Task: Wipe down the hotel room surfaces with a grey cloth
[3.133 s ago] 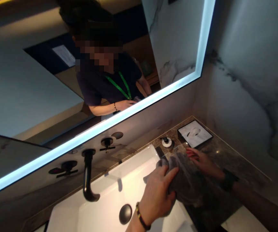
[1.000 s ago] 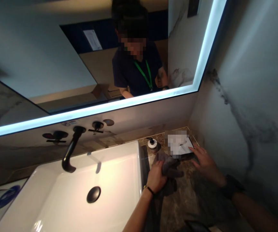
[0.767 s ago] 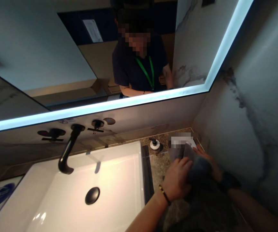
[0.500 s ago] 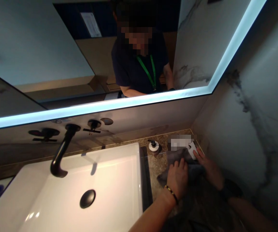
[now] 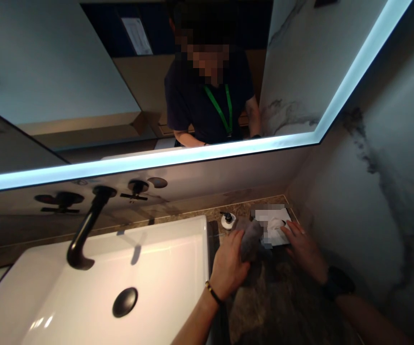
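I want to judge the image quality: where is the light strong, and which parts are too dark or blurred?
Head view: mirror light strip and white sink are bright; the counter under the left hand, grey cloth and right hand is dim; the white tray is partly pixelated.

The scene is sitting in dim light, with the brightest source being the cool blue-white strip glowing along the mirror's lower and right edges. The white basin is catching a warm sheen and small glints at its lower left, and the black spout is casting a soft shadow on it. The counter at lower right is sinking into near darkness. Straight lines are bowing toward the frame edges, and detail is looking soft and grainy throughout.
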{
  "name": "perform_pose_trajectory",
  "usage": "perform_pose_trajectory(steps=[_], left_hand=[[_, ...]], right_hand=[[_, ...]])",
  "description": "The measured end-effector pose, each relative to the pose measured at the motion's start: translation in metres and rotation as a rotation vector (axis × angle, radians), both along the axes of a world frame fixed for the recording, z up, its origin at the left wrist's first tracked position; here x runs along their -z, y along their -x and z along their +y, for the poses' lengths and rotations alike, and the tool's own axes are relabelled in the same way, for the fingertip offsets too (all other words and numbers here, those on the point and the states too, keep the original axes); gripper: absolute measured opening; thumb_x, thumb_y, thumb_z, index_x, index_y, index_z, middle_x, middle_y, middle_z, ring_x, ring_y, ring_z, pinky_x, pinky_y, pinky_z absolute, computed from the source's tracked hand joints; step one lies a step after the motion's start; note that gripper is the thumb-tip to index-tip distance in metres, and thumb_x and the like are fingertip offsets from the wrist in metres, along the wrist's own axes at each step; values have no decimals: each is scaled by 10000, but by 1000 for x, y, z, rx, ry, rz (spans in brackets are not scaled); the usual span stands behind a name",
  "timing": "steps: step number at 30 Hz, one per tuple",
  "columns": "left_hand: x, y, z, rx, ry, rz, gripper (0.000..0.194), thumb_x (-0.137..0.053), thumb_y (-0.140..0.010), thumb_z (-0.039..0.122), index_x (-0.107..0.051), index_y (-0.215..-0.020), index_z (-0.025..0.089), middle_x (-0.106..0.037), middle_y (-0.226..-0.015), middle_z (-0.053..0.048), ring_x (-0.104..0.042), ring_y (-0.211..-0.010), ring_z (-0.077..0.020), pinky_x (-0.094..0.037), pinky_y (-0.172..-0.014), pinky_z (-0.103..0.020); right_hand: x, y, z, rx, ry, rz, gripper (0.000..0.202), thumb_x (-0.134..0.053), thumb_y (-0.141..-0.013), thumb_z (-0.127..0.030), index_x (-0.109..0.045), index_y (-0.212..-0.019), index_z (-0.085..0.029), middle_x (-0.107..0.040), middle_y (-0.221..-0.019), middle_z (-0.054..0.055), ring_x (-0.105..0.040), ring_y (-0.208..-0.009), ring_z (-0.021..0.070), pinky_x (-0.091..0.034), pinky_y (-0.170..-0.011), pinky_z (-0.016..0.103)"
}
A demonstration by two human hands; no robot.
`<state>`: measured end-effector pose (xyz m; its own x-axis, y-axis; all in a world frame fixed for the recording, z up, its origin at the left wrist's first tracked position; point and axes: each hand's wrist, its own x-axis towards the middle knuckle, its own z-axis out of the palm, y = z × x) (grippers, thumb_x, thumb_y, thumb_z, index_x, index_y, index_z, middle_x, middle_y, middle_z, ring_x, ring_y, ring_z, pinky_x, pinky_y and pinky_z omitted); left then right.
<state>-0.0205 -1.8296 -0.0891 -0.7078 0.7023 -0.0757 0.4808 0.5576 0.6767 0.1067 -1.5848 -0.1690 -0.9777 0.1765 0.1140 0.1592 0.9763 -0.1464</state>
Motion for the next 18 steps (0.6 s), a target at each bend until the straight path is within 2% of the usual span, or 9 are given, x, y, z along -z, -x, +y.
perform_pose_trajectory(steps=[2,3,5,8,11,13,15,16,18], left_hand=[[-7,18,13,-40,-138,-59,687,-537,-601,138,-485,-1284,203,-522,-1355,-52,-455,-1262,-245,-344,-1117,-389],[-5,25,21,-67,-198,-129,671,-551,-594,134,-501,-1260,198,-560,-1308,-53,-501,-1212,-247,-383,-1083,-387],[6,34,37,-120,-275,-321,612,-574,-589,134,-530,-1198,173,-637,-1178,-56,-586,-1082,-242,-460,-989,-377],[34,24,51,-102,-323,-605,536,-607,-576,153,-560,-1109,167,-688,-1046,-48,-627,-966,-240,-509,-885,-367],[52,1,40,-9,-362,-837,487,-641,-537,190,-602,-1022,197,-703,-924,-21,-634,-818,-228,-526,-732,-331],[50,-8,25,28,-338,-985,417,-650,-511,191,-634,-927,191,-695,-825,-10,-612,-711,-206,-497,-632,-294],[37,-7,16,31,-325,-1055,383,-649,-500,177,-641,-884,177,-684,-791,-6,-598,-680,-190,-472,-603,-269],[28,-2,16,16,-334,-1025,386,-645,-506,174,-636,-891,173,-681,-798,-5,-599,-692,-189,-472,-610,-265],[9,15,30,-20,-362,-841,408,-631,-536,180,-610,-943,171,-678,-833,-7,-607,-743,-197,-491,-661,-280]], right_hand=[[1,2,0,21,26,-19,679,-585,-717,12,-399,-1352,-140,-318,-1451,152,-250,-1355,336,-356,-1090,495],[1,3,0,29,54,-22,704,-577,-710,30,-382,-1363,-147,-285,-1469,146,-243,-1360,331,-353,-1095,488],[2,6,1,49,135,-23,725,-552,-697,52,-366,-1365,-160,-222,-1496,143,-258,-1359,319,-370,-1089,466],[0,6,4,70,237,-45,725,-511,-676,62,-376,-1347,-177,-171,-1514,144,-306,-1343,307,-412,-1059,446],[-4,-9,6,64,239,-101,734,-477,-646,66,-406,-1327,-196,-141,-1526,127,-362,-1315,300,-444,-1029,433],[-3,-34,3,41,231,-152,774,-452,-620,69,-398,-1344,-200,-101,-1536,119,-404,-1288,288,-483,-989,403],[2,-70,-2,9,238,-179,817,-412,-600,75,-380,-1370,-198,-80,-1543,109,-407,-1289,269,-517,-945,350],[5,-90,-6,12,240,-170,839,-382,-588,84,-379,-1377,-199,-81,-1546,97,-393,-1301,253,-527,-924,315],[13,-129,-14,22,247,-143,858,-339,-592,90,-380,-1394,-210,-86,-1550,74,-385,-1308,221,-547,-855,237]])
